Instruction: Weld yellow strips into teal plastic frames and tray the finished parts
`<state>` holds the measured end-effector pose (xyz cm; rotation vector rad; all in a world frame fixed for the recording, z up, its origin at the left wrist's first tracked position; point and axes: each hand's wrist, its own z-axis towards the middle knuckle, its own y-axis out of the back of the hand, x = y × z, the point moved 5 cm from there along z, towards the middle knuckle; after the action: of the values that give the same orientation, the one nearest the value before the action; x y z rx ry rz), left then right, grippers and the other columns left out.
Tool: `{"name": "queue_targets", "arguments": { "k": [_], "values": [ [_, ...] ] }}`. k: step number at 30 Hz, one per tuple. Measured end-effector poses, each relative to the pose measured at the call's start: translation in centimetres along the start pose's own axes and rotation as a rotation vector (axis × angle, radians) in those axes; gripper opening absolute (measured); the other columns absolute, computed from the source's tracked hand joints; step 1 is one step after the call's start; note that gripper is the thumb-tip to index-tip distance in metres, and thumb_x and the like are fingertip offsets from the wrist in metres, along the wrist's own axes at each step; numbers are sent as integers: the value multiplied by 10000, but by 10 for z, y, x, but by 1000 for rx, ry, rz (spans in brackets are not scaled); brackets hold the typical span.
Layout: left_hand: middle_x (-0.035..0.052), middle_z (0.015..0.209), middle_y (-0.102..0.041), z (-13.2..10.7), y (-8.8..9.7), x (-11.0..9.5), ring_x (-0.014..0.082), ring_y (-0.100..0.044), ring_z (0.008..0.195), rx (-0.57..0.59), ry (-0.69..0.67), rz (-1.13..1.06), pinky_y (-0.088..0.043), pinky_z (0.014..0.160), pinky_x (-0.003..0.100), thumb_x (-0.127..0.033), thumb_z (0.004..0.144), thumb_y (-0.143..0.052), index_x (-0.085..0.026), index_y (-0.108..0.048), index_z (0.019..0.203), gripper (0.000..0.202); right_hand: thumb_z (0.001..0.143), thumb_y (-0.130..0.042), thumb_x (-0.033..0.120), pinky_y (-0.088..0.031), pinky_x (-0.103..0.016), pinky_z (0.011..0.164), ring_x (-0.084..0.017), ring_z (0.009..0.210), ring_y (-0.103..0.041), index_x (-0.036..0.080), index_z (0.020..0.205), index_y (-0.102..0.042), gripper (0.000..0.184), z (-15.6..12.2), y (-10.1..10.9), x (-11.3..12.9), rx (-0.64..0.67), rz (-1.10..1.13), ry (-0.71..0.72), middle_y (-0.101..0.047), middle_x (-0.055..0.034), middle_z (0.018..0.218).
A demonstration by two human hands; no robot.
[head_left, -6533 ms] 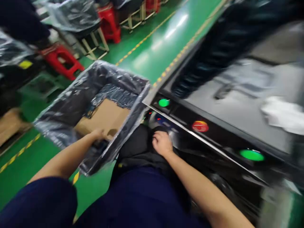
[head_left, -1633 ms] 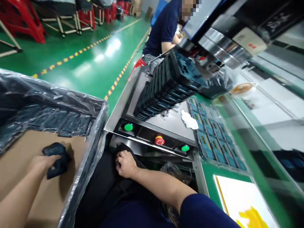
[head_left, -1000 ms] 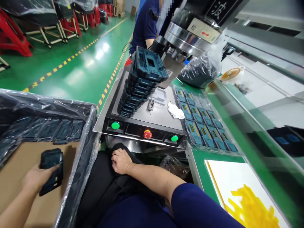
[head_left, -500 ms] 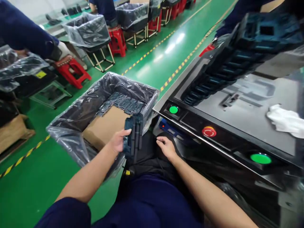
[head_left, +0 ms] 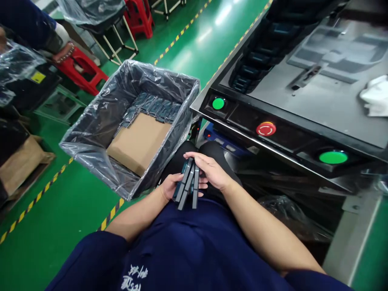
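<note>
A few dark blue-black plastic parts point(head_left: 188, 185), long and flat-edged, are held together over my lap, fanned slightly apart at the near end. My left hand point(head_left: 170, 186) wraps them from the left side, its thumb on the outer piece. From the right, my right hand point(head_left: 212, 169) closes round the same parts, its thumb near their far end and fingertips showing beneath. To the left stands a bin lined with clear plastic point(head_left: 93, 121). Inside it, similar dark parts point(head_left: 157, 107) lie in rows beside a brown cardboard sheet point(head_left: 141, 139).
At right is a machine with a metal top point(head_left: 327, 109), green buttons point(head_left: 218, 104) and a red emergency stop point(head_left: 266, 129). Dark parts are stacked on it, and a white cloth point(head_left: 376, 95) lies there. A co-worker's foot rests on a red stool point(head_left: 81, 66) at upper left.
The plastic parts have moved from beside the bin to over my lap in my left hand. My right hand, previously free, has come onto them. The view has tilted downward.
</note>
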<state>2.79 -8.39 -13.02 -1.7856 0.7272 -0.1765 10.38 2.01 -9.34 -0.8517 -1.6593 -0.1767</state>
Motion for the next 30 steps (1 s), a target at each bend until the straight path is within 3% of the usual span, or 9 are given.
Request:
{"name": "queue_targets", "arguments": {
  "k": [8,14,19,23,26,30],
  "values": [
    [217,1321,-601,3,7,-3,422,-495,1290,-16,-15,112,-362,1045,613,-412,614,-782,-127,-617,1262,727,856,-607,538,-552,-292,719,-151,834,-636,231,1217,-644,476,-3,-2,4,-65,-45,-13,-650,-62,1240],
    [254,1355,-559,3,12,-7,464,-467,1300,11,-17,188,-354,1021,677,-360,546,-843,-114,-601,1253,788,885,-546,567,-526,-343,869,-194,966,-645,218,1190,-665,479,-7,3,11,-88,-219,110,-680,-60,1187],
    [249,1327,-583,3,13,-10,458,-471,1297,18,-19,204,-334,1049,677,-379,517,-890,-111,-613,1240,819,893,-513,574,-539,-345,794,-208,895,-661,213,1180,-674,488,-12,5,13,-266,-396,130,-703,-61,1112],
    [223,1145,-690,3,19,-11,438,-563,1208,-4,-46,198,-341,1046,681,-422,525,-898,-96,-657,1135,733,905,-476,581,-534,-367,843,-220,901,-668,208,1139,-694,491,-14,2,11,-374,-473,129,-717,-58,1051],
    [167,985,-738,4,25,-12,401,-646,1091,-48,-62,187,-354,1032,687,-427,510,-909,-110,-664,1070,688,920,-439,582,-553,-373,803,-224,857,-680,210,1156,-690,507,-13,-1,8,-374,-489,99,-723,-53,982],
    [116,839,-742,6,28,-13,344,-708,905,-67,-40,176,-401,991,673,-395,487,-924,-111,-663,1041,675,950,-377,560,-551,-386,865,-238,967,-674,224,1196,-675,513,-12,-4,10,-362,-528,117,-721,-48,1019]
  ]
}}
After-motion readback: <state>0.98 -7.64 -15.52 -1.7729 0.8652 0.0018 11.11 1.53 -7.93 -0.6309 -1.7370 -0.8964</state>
